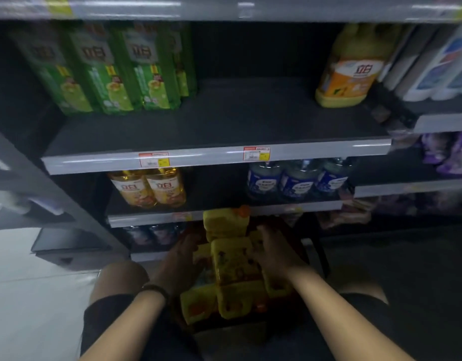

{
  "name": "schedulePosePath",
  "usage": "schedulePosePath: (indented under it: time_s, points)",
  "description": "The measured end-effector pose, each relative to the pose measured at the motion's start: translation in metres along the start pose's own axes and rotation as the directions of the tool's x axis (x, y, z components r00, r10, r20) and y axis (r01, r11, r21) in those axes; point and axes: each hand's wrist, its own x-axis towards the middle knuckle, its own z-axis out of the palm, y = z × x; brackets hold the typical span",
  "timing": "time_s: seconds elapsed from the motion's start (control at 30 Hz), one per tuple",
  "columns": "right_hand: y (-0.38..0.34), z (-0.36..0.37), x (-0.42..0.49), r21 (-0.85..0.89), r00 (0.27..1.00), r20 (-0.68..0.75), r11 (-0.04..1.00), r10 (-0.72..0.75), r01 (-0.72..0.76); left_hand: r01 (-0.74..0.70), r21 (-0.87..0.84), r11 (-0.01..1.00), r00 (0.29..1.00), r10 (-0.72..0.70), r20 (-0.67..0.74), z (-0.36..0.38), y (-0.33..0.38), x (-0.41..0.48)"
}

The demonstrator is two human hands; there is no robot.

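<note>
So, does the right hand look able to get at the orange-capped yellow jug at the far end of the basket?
Probably yes. The right hand lies on the yellow jugs right beside the orange-capped jug, and nothing lies between them.

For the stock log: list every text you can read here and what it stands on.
"立白": green packs, top left.
"立白": shelf jug, orange label.
"立白": amber bottles, on both labels.
Price tags: too blurred to read.
Blue bottles: label print too blurred.
Lower jugs: pictures only, no legible text.
</note>
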Motion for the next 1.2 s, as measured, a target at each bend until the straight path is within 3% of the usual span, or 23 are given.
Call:
schedulePosePath:
  time_s: [0.1, 0.2, 0.27, 0.37, 0.47, 0.57, 0.8, 0.97, 1.2]
  points:
    - [0.003, 0.005, 0.011, 0.023, 1.000, 0.024, 1.000, 0.015, -0.016, -0.011, -0.035, 0.999, 0.999, 0.012, 0.035, 0.001, 0.003, 0.020]
    - [0.006, 0.012, 0.029, 0.075, 0.998, -0.004, 0.996, 0.056, -0.055, 0.104, -0.079, 0.991, 0.994, -0.101, 0.037, 0.015, -0.022, 0.054]
    - [0.005, 0.015, 0.039, 0.085, 0.997, 0.022, 0.993, 0.075, -0.077, 0.066, -0.049, 0.997, 0.997, -0.064, 0.032, 0.017, -0.018, 0.071]
    - [0.003, 0.017, 0.057, 0.157, 0.991, 0.087, 0.981, 0.098, -0.110, 0.088, -0.143, 0.986, 0.996, -0.084, 0.031, 0.016, -0.007, 0.089]
    - [0.008, 0.026, 0.072, 0.244, 0.987, 0.127, 0.962, 0.093, -0.122, 0.149, -0.211, 0.966, 0.988, -0.138, 0.066, 0.029, -0.027, 0.106]
    - [0.009, 0.035, 0.078, 0.304, 0.985, 0.129, 0.940, 0.118, -0.153, 0.107, -0.245, 0.964, 0.994, -0.102, 0.033, 0.052, -0.056, 0.118]
    - [0.010, 0.029, 0.074, 0.343, 0.989, 0.103, 0.929, 0.105, -0.135, 0.121, -0.257, 0.959, 0.992, -0.128, -0.009, 0.025, -0.013, 0.095]
    - [0.000, 0.018, 0.059, 0.384, 1.000, -0.020, 0.923, -0.020, 0.026, 0.111, -0.256, 0.960, 0.975, -0.155, -0.157, -0.005, 0.014, 0.071]
    - [-0.038, -0.010, 0.039, 0.390, 0.973, -0.121, 0.892, -0.198, 0.230, -0.085, -0.058, 0.995, 0.923, 0.057, -0.380, -0.080, 0.069, 0.034]
